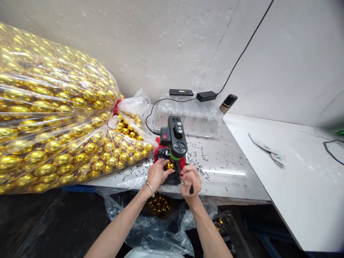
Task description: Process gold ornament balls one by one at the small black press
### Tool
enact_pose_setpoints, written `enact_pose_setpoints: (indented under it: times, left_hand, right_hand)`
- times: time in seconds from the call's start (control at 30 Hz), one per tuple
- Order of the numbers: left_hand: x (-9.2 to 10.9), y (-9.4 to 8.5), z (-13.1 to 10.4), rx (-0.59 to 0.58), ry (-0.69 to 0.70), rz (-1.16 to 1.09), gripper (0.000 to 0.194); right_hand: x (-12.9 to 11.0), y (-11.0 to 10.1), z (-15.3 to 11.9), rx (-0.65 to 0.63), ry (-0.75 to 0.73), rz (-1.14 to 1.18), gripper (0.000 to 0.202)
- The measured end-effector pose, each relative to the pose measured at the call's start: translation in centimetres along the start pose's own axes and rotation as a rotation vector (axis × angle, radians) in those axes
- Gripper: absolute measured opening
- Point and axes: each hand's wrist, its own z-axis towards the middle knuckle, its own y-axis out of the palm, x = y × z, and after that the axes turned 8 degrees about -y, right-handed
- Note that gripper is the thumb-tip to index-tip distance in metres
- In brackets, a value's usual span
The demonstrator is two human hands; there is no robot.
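Note:
My left hand [158, 175], with a bracelet at the wrist, is closed on a shiny gold ball [170, 165] between thumb and fingers. The ball sits right under the head of a small black bench machine [176, 134] with a green band and a side box with a red switch. My right hand [191, 180] is wrapped round a black lever handle [191, 190] at the machine's right side. Beneath the ball and machine lies a dark pad with red fuzzy cloth [182, 163] showing at its edges. My fingers hide part of the ball.
A huge clear bag of gold balls [53, 118] fills the left. Behind the machine stands a clear plastic tray [188, 116] with a black power adapter [206, 96] by it. Dark scraps litter the metal tabletop [228, 168]. Below its front edge hangs a plastic bag [145, 229] holding gold balls.

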Motion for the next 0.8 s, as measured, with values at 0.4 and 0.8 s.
enact_pose_setpoints:
  times: [0.4, 0.8]
  left_hand:
    - [-5.0, 2.1, -8.1, -0.619, -0.525, -0.922, 0.051]
    - [-6.1, 0.7, -10.5, -0.774, -0.740, -1.569, 0.028]
  right_hand:
    - [-2.4, -0.7, 4.2, 0.013, 0.179, 0.042, 0.033]
    - [-2.4, -0.7, 3.7, -0.004, 0.175, 0.025, 0.032]
